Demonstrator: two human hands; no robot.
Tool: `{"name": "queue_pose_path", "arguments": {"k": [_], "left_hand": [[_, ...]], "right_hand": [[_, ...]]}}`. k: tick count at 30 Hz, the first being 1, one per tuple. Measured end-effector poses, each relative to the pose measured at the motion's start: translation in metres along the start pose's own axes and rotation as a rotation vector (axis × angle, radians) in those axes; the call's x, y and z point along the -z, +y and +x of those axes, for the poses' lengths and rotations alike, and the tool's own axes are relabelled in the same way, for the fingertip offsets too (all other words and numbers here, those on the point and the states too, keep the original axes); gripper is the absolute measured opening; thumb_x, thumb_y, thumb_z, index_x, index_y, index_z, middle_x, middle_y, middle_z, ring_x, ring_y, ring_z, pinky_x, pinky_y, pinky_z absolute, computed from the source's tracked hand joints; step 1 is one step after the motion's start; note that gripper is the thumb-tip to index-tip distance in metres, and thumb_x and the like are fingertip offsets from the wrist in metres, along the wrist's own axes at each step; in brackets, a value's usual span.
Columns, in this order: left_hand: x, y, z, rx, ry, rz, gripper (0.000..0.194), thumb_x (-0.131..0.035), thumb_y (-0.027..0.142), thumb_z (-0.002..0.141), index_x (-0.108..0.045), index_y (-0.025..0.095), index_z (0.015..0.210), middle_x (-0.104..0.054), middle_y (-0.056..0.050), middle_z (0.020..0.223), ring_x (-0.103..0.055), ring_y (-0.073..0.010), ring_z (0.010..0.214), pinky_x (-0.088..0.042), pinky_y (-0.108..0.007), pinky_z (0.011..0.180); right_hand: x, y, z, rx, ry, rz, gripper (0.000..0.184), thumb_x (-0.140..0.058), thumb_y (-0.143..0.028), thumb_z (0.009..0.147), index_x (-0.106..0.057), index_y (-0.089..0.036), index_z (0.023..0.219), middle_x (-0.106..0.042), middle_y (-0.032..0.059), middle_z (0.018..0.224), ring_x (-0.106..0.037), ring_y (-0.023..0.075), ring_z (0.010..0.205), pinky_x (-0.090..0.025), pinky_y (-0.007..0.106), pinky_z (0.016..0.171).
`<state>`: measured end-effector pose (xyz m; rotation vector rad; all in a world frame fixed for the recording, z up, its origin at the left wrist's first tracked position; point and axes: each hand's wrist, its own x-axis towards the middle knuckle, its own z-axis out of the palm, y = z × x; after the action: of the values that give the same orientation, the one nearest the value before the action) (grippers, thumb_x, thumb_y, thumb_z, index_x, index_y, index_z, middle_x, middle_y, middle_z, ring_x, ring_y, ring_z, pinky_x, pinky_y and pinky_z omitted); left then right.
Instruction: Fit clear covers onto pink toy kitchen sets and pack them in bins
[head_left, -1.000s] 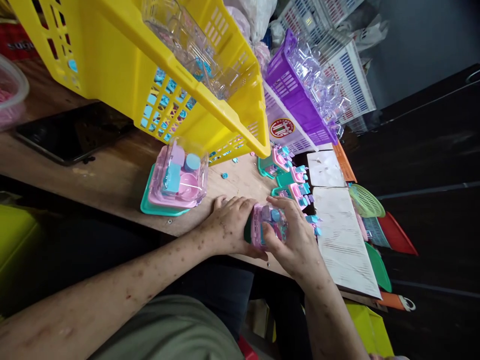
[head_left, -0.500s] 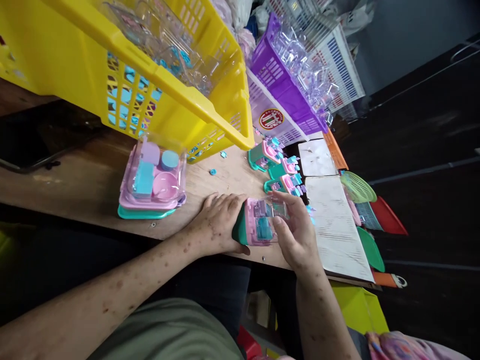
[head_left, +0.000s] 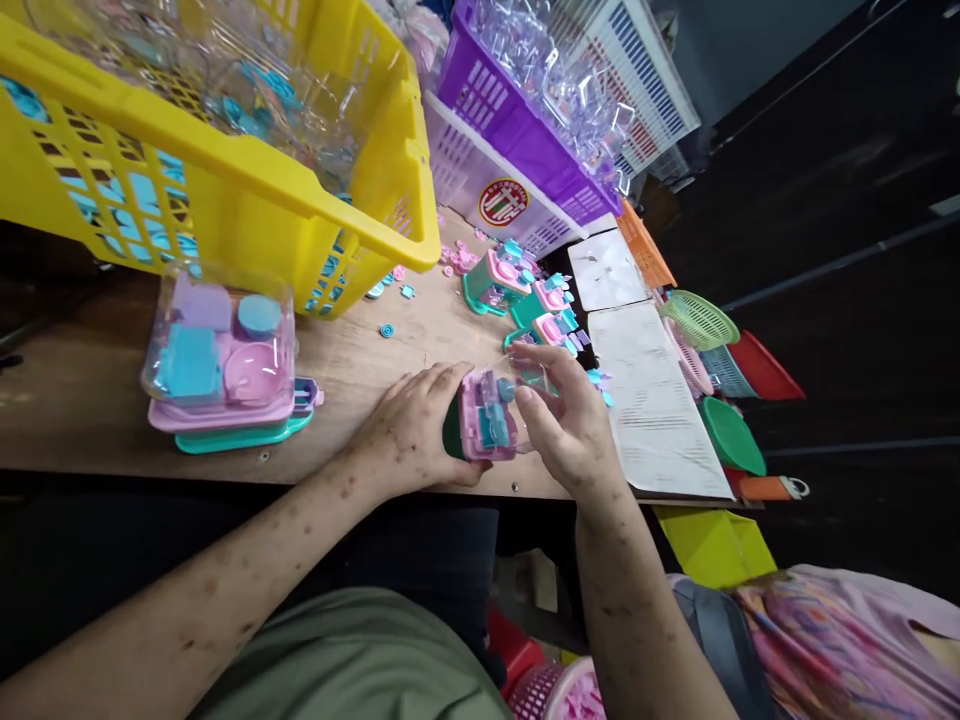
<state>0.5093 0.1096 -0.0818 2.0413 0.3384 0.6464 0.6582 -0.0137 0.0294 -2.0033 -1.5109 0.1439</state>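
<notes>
A small pink toy set point(head_left: 487, 418) with blue pieces on a green base stands tilted at the front edge of the wooden table point(head_left: 90, 400). My left hand point(head_left: 412, 425) grips its green back. Pressed against its front is a clear plastic cover point(head_left: 529, 385), held by my right hand point(head_left: 562, 425) with fingers curled. To the left lies a stack of finished sets point(head_left: 225, 360) under clear lids. Beyond my hands stand several uncovered pink and green sets point(head_left: 525, 300).
A yellow basket point(head_left: 225, 190) with clear lids and blue parts fills the upper left. A purple basket point(head_left: 525, 140) of clear covers sits on a white crate point(head_left: 480, 185). White sheets point(head_left: 645, 390) and coloured trays point(head_left: 720, 380) lie right. Small loose parts point(head_left: 390, 290) dot the table.
The view has swung down and right, so everything sits further left. The set in my hands has tilted up onto its green base, and my right hand has shifted to its front.
</notes>
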Motion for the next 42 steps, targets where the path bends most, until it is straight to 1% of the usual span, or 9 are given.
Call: {"name": "queue_pose_path", "arguments": {"k": [4, 6, 10, 14, 19, 23, 30, 35, 42], "left_hand": [[-0.004, -0.006, -0.001, -0.001, 0.016, -0.018, 0.106, -0.098, 0.042, 0.065, -0.044, 0.026, 0.154, -0.062, -0.014, 0.153, -0.061, -0.0407, 0.144, -0.049, -0.060, 0.125], [-0.004, -0.009, -0.002, 0.019, 0.005, -0.022, 0.106, -0.099, 0.046, 0.066, -0.044, 0.028, 0.155, -0.062, -0.014, 0.153, -0.061, -0.0412, 0.145, -0.049, -0.061, 0.125], [-0.001, -0.009, -0.003, 0.028, -0.015, -0.023, 0.107, -0.099, 0.050, 0.069, -0.042, 0.030, 0.157, -0.061, -0.013, 0.157, -0.059, -0.0410, 0.148, -0.046, -0.063, 0.127], [0.000, -0.008, -0.004, 0.012, -0.005, -0.022, 0.108, -0.099, 0.053, 0.070, -0.041, 0.029, 0.159, -0.061, -0.014, 0.157, -0.060, -0.0405, 0.147, -0.047, -0.061, 0.126], [-0.001, -0.010, -0.004, 0.005, -0.005, -0.017, 0.107, -0.100, 0.053, 0.070, -0.043, 0.028, 0.157, -0.061, -0.014, 0.156, -0.060, -0.0402, 0.147, -0.047, -0.062, 0.126], [-0.001, -0.009, -0.004, 0.006, -0.008, -0.016, 0.106, -0.100, 0.053, 0.070, -0.043, 0.029, 0.155, -0.062, -0.013, 0.154, -0.061, -0.0403, 0.145, -0.049, -0.062, 0.122], [0.003, -0.005, -0.003, 0.044, -0.028, -0.016, 0.104, -0.100, 0.053, 0.070, -0.044, 0.029, 0.154, -0.062, -0.012, 0.154, -0.060, -0.0413, 0.145, -0.048, -0.062, 0.123], [0.002, -0.006, -0.003, 0.042, -0.033, -0.013, 0.102, -0.099, 0.051, 0.071, -0.045, 0.027, 0.154, -0.062, -0.014, 0.156, -0.060, -0.0414, 0.145, -0.049, -0.062, 0.121], [0.001, -0.008, -0.003, 0.034, -0.033, -0.028, 0.101, -0.098, 0.048, 0.071, -0.044, 0.027, 0.154, -0.061, -0.014, 0.156, -0.060, -0.0400, 0.146, -0.048, -0.062, 0.123]], "right_hand": [[0.004, -0.014, 0.007, 0.156, -0.036, -0.228, 0.036, -0.066, -0.035, 0.100, -0.067, -0.026, 0.135, -0.076, 0.0112, 0.137, -0.069, 0.0332, 0.135, -0.059, 0.057, 0.118], [0.004, -0.019, 0.011, 0.195, -0.076, -0.274, 0.036, -0.066, -0.035, 0.099, -0.068, -0.025, 0.134, -0.076, 0.0114, 0.134, -0.069, 0.0338, 0.134, -0.059, 0.057, 0.116], [0.001, -0.022, 0.016, 0.191, -0.146, -0.315, 0.033, -0.064, -0.035, 0.102, -0.070, -0.024, 0.133, -0.076, 0.0118, 0.135, -0.071, 0.0331, 0.132, -0.061, 0.055, 0.114], [-0.003, -0.023, 0.019, 0.195, -0.158, -0.345, 0.030, -0.060, -0.034, 0.105, -0.070, -0.024, 0.132, -0.077, 0.0118, 0.134, -0.072, 0.0335, 0.130, -0.060, 0.055, 0.114], [-0.003, -0.024, 0.023, 0.218, -0.174, -0.362, 0.030, -0.058, -0.031, 0.104, -0.070, -0.022, 0.130, -0.078, 0.0121, 0.130, -0.074, 0.0334, 0.126, -0.062, 0.055, 0.110], [-0.002, -0.025, 0.026, 0.243, -0.202, -0.350, 0.030, -0.060, -0.028, 0.101, -0.069, -0.025, 0.129, -0.078, 0.0110, 0.130, -0.073, 0.0329, 0.127, -0.062, 0.054, 0.110], [-0.008, -0.025, 0.017, 0.250, -0.140, -0.413, 0.035, -0.059, -0.028, 0.100, -0.066, -0.023, 0.134, -0.074, 0.0135, 0.135, -0.069, 0.0350, 0.133, -0.061, 0.056, 0.110], [-0.014, -0.028, 0.014, 0.297, -0.110, -0.465, 0.032, -0.059, -0.028, 0.100, -0.065, -0.021, 0.131, -0.074, 0.0140, 0.132, -0.070, 0.0369, 0.129, -0.058, 0.060, 0.113], [-0.019, -0.032, 0.012, 0.287, -0.105, -0.485, 0.031, -0.057, -0.025, 0.100, -0.063, -0.018, 0.130, -0.071, 0.0169, 0.130, -0.066, 0.0392, 0.128, -0.058, 0.057, 0.108]]}}
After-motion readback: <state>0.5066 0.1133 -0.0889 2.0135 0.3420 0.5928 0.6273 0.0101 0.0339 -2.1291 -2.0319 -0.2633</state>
